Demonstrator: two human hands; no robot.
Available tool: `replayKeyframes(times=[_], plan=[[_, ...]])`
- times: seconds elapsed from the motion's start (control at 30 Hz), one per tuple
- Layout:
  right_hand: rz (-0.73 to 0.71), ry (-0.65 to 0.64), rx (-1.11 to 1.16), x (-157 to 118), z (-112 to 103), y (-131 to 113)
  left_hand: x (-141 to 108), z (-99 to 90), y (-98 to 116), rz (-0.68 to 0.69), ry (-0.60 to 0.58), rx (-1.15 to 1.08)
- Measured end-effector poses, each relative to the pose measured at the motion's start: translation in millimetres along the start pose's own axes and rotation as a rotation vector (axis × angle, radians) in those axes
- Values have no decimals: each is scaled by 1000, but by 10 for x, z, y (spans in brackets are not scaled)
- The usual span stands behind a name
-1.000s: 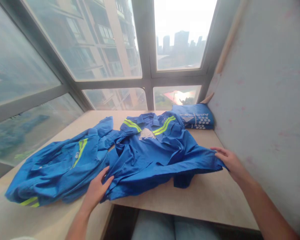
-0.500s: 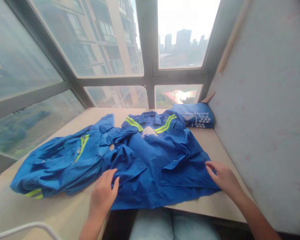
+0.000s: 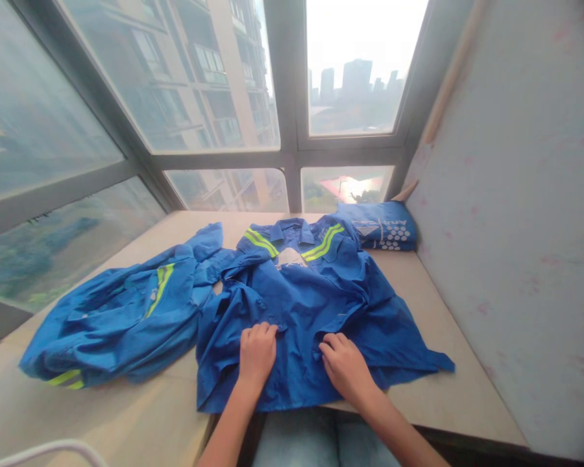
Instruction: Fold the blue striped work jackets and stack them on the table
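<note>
A blue work jacket (image 3: 302,305) with yellow-green reflective stripes lies spread on the tabletop, its collar toward the window and its front unfastened. My left hand (image 3: 259,350) is closed on the lower corner of its left front panel. On the other side, my right hand (image 3: 340,360) pinches the edge of the right front panel. Between the hands the inside of the back shows, wrinkled, with a pale patch below the collar. The jacket's hem reaches the table's near edge.
A second blue garment (image 3: 121,318) with reflective stripes lies crumpled to the left. A folded blue bundle (image 3: 387,226) with white print rests in the far right corner by the wall (image 3: 525,259). A white curved bar (image 3: 53,446) crosses the lower left. Windows rise behind the table (image 3: 442,298).
Both hands have moved inward from the jacket's sides and now grip its front edges. The lower left and right parts of the jacket have spread outward.
</note>
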State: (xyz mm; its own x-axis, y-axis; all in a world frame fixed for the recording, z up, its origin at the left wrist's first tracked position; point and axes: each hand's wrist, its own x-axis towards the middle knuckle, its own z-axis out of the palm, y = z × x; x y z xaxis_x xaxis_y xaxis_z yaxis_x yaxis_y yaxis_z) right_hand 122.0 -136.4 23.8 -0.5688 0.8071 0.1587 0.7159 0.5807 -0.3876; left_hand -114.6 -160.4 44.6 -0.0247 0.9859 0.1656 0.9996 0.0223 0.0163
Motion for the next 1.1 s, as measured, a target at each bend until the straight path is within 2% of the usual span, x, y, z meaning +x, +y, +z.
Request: replayKeyframes(times=[0.13, 0.27, 0.43, 0.5, 0.57, 0.63, 0.73, 0.8, 0.87, 1.0, 1.1], plan=[[24, 111, 208, 29, 52, 123, -14, -43, -36, -20, 113, -151], [166, 279, 547, 34, -32, 195, -103, -167, -34, 24, 277, -416], [399, 545, 814, -121, -413, 132, -364, -438, 51, 88, 483, -632], [394, 646, 846, -242, -586, 46, -517, -524, 143, 84, 519, -688], [310, 721, 841, -366, -686, -56, -664, -542, 271, 124, 536, -735], [158, 704, 798, -462, -662, -137, -773, -470, 416, 253, 502, -733], [-7, 516, 640, -529, -417, -155, -842, -249, 603, 412, 289, -599], [-5, 393, 524, -550, -207, -99, -857, -104, 675, 378, 139, -515], [30, 308, 450, -582, -44, -31, -878, -14, 706, 313, 56, -488], [43, 205, 395, -678, 69, 18, -931, 2, 733, 258, -12, -466], [70, 197, 406, -708, 77, -11, -921, -5, 759, 216, -9, -464]])
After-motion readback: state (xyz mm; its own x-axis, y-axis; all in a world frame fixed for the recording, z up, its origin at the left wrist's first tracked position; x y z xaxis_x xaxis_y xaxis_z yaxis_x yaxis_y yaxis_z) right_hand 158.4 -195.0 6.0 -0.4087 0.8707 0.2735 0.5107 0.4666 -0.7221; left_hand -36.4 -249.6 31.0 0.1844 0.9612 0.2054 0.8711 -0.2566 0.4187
